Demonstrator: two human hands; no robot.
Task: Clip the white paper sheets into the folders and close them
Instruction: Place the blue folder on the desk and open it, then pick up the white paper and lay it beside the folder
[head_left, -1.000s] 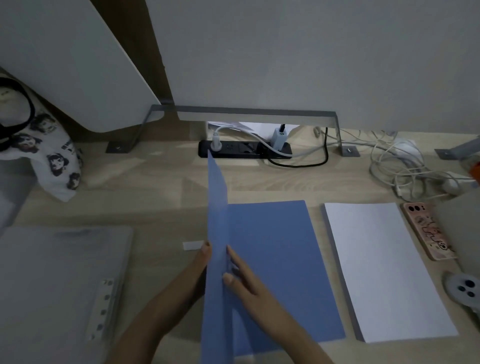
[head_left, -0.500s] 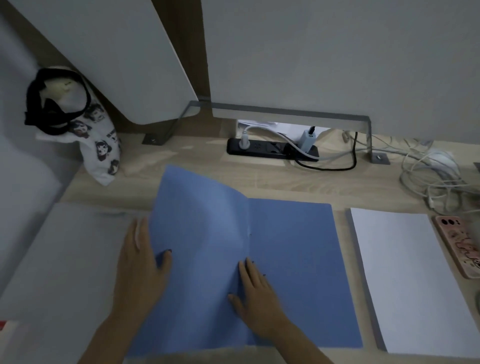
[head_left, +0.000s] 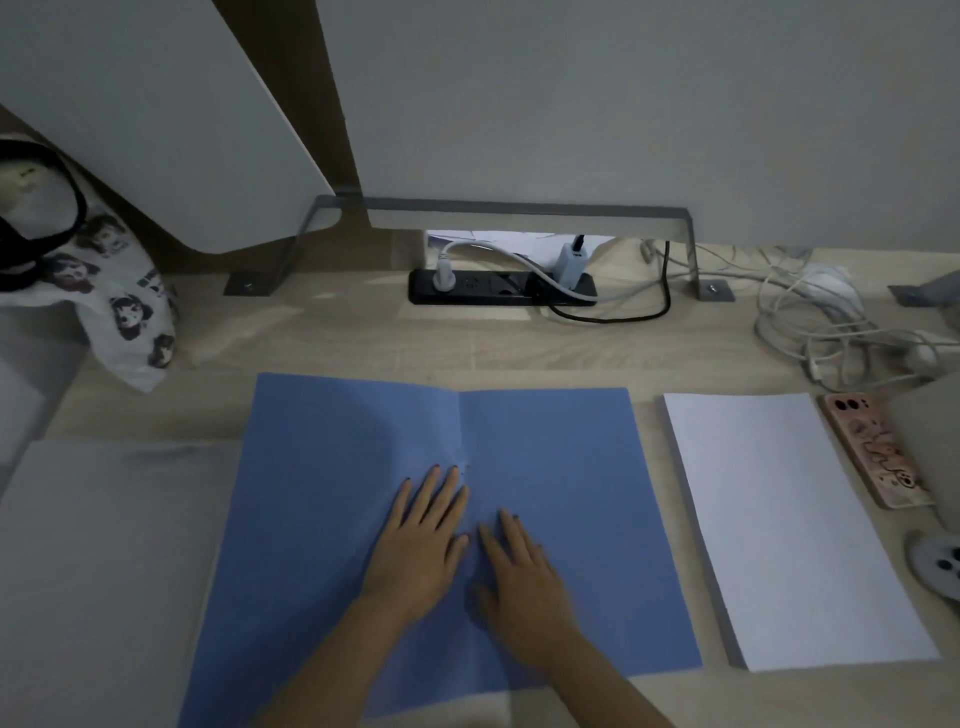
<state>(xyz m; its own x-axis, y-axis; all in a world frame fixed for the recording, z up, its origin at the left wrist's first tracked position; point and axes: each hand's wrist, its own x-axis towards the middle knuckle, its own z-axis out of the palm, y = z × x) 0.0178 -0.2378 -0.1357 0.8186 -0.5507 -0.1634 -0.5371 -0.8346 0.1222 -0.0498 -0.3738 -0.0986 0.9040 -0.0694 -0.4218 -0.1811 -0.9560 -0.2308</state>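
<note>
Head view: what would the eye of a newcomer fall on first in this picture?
First, the blue folder lies open in the middle of the desk, with the left hand and the right hand flat on it beside the fold. To its right lies a stack of white paper, and beyond that a pink phone.

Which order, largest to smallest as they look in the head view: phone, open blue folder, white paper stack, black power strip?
1. open blue folder
2. white paper stack
3. black power strip and phone look about alike; the strip lies farther off, so no ranking between them.
</note>
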